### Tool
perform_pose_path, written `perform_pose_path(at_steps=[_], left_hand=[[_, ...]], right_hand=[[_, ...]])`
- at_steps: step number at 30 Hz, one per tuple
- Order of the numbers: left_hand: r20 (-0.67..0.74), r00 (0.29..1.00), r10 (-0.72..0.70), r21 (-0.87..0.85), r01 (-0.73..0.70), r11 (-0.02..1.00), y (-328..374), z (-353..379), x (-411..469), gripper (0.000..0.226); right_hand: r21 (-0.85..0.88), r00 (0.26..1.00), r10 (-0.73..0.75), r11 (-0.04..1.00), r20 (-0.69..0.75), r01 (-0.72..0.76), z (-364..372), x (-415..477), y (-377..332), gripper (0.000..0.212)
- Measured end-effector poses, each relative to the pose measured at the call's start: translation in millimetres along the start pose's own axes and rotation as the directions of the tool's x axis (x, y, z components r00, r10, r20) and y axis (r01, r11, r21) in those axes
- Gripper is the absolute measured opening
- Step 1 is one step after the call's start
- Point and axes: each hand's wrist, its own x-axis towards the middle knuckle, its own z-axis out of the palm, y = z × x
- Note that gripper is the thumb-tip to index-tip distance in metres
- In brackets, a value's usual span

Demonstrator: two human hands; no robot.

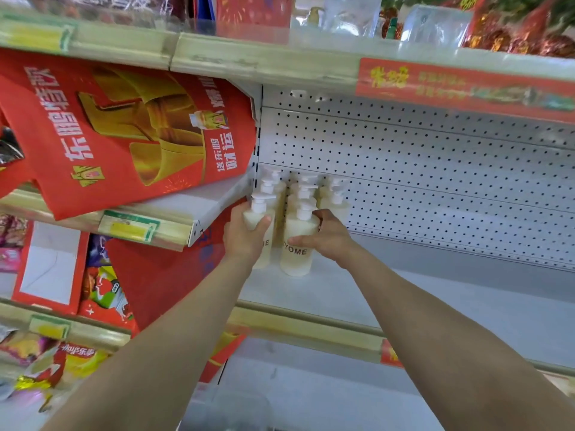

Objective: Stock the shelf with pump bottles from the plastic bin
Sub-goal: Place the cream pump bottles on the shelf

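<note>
L grip (pixel 244 236) round left btl (pixel 252 216), R grip (pixel 326 237) round right btl (pixel 298 233)

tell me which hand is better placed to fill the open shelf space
Probably the right hand: the right bottle it grips borders the bare shelf, while the left hand grips the left bottle by the shelf's end.

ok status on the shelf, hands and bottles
Left hand grips the front left bottle, right hand grips the front right bottle. Both upright on the shelf, more bottles behind. Red poster close at left.
</note>
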Motion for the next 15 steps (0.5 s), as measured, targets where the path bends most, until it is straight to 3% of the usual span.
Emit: perform_pose_path(at_steps=[7,11,15], left_hand=[[0.032,0.999,-0.021,0.041,0.020,0.999,0.1,-1.0,-1.4,0.053],[0.046,0.998,-0.032,0.134,0.026,0.991,13.6,-8.9,-6.5,0.072],[0.082,0.992,0.096,0.162,-0.108,0.981,42.7,-25.1,-24.4,0.072]], right_hand=[[-0.055,1.000,0.022,0.998,-0.003,-0.022,1.2,-10.1,-5.5,0.098],[-0.076,0.998,0.062,0.995,-0.030,-0.065,-0.1,-26.8,-16.6,0.097],[-0.127,0.988,0.009,0.992,-0.152,-0.029,-14.0,-50.8,-41.6,0.085]])
